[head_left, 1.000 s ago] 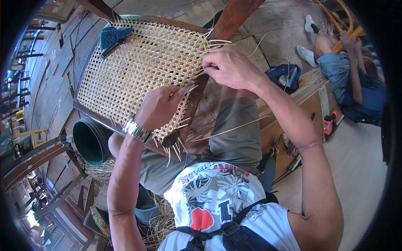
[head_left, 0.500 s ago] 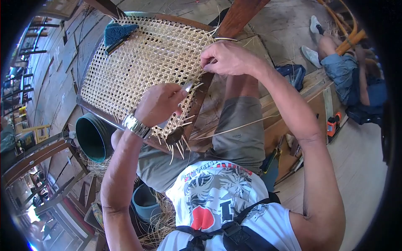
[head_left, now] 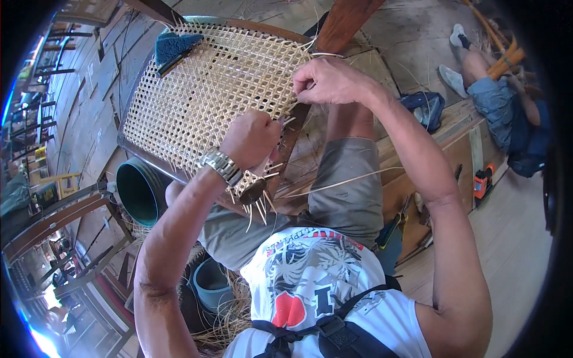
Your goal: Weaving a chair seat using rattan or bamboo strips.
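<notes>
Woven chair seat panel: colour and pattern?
Pale straw-coloured cane seat, open lattice weave with small holes; head view.

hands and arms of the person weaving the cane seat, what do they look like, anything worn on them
Both forearms are bare, with no sleeves reaching them and no gloves. The left hand has a silver metal link wristwatch on its wrist. The right hand wears nothing that can be seen: no ring, band or watch.

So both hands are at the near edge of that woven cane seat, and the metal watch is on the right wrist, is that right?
Not quite: the metal watch is on the left wrist, as the head view shows. The rest holds: the left hand and the right hand are both at the near edge of the woven cane seat.
</notes>
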